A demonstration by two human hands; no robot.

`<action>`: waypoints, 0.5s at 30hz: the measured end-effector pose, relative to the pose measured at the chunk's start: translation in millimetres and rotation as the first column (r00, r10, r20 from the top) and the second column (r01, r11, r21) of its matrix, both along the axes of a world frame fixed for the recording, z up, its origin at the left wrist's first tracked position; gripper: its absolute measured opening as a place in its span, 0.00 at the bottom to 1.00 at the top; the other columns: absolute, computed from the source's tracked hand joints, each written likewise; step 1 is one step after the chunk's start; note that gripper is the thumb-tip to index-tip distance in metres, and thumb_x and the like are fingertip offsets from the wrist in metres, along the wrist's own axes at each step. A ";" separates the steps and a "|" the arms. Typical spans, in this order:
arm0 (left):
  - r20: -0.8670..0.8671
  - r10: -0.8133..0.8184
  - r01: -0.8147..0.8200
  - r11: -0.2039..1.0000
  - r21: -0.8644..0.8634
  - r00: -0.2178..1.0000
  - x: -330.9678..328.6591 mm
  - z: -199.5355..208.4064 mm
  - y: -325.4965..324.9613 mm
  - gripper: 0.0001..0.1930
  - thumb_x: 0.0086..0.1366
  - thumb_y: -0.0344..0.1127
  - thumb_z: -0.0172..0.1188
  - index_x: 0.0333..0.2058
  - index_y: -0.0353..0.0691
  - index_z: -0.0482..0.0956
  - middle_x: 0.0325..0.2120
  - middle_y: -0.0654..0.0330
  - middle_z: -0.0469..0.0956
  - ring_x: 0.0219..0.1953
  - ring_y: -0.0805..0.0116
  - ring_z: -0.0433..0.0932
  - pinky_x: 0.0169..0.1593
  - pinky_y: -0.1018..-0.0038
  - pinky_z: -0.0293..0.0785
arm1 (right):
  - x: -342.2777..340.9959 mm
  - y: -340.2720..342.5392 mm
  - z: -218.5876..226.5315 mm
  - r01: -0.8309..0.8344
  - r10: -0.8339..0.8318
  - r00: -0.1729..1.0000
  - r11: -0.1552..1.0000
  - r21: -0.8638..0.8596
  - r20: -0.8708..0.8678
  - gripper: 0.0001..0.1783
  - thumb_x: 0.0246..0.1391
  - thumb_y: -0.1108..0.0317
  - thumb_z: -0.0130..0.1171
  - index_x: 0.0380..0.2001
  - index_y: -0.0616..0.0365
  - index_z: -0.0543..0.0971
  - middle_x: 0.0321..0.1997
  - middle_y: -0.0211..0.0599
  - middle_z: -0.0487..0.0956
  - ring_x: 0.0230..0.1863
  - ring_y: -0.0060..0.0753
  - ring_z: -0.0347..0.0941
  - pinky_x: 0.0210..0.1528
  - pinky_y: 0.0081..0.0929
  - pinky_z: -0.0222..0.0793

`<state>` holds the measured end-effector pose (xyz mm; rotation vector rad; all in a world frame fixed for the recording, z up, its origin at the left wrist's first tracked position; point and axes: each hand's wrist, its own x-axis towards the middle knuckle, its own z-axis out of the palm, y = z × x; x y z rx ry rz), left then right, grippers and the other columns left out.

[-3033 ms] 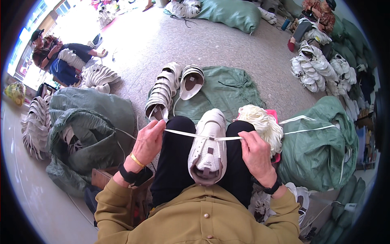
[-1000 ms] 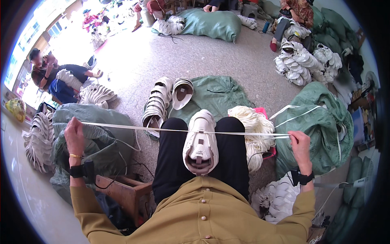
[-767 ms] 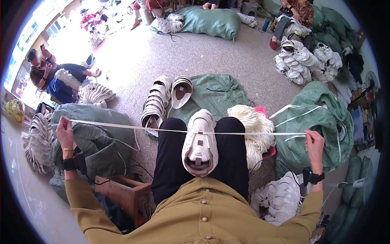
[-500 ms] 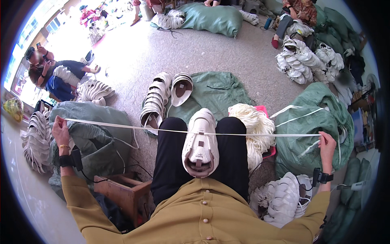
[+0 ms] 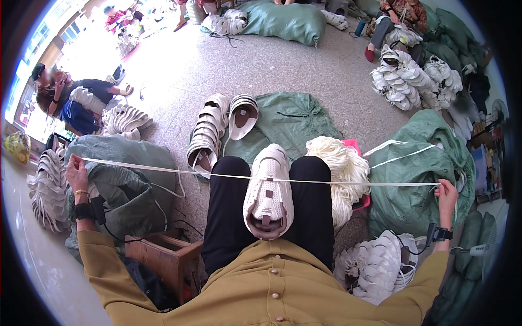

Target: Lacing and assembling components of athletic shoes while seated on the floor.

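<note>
Between the knees [image 5: 232, 182]: I have one white shoe [image 5: 269, 193], its opening toward the olive shirt [image 5: 239, 277].
Lace: I see a flat white lace [image 5: 391, 184] crossing the shoe's upper, nearly straight to either side.
Left hand: [image 5: 77, 173] fingertips pinching the lace at or near its end, far out to the left.
Right hand: [image 5: 447, 194] fingertips pinching the opposite length, far out to the right.
Change: the hands, close to the knees three seconds ago, are now spread wide. I judge the slack mostly taken up and both lengths roughly matched.
Beside the right knee: bundle of cream laces [image 5: 340, 176] in a pink container [image 5: 352, 144].
Flanks: left green sack [image 5: 128, 149]; right green sack [image 5: 402, 168].
Ahead: nested white shoes [image 5: 209, 125] near a flat green sack [image 5: 296, 117].
Far right: seated co-worker [image 5: 409, 12].
</note>
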<state>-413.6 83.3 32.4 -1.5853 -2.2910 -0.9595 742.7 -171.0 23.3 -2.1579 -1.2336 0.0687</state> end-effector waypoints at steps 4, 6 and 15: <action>-0.019 0.036 -0.037 0.998 -0.051 0.999 4.1 6.3 0.7 0.04 0.70 0.29 0.64 0.36 0.38 0.79 0.21 0.63 0.76 0.22 0.74 0.76 0.29 0.70 0.73 | -0.4 -0.1 -2.7 0.047 -0.053 0.997 0.992 -0.113 -0.056 0.11 0.67 0.79 0.58 0.49 0.65 0.84 0.35 0.33 0.85 0.26 0.18 0.78 0.28 0.19 0.78; -0.016 0.026 -0.027 0.998 -0.056 1.000 5.4 3.5 3.6 0.03 0.70 0.30 0.64 0.36 0.38 0.79 0.21 0.63 0.77 0.22 0.74 0.78 0.29 0.70 0.73 | 0.1 -1.2 -2.1 0.018 -0.017 0.999 0.999 -0.048 0.027 0.09 0.67 0.78 0.59 0.46 0.65 0.84 0.32 0.32 0.83 0.23 0.18 0.77 0.24 0.19 0.75; -0.083 -0.145 0.132 0.981 -0.144 0.986 45.8 -0.6 11.8 0.04 0.66 0.28 0.65 0.35 0.36 0.79 0.25 0.61 0.79 0.27 0.73 0.77 0.36 0.71 0.75 | -48.0 28.8 -7.5 -0.007 -0.047 0.983 0.956 -0.292 -0.178 0.11 0.68 0.68 0.60 0.33 0.64 0.81 0.20 0.32 0.78 0.14 0.20 0.73 0.14 0.21 0.67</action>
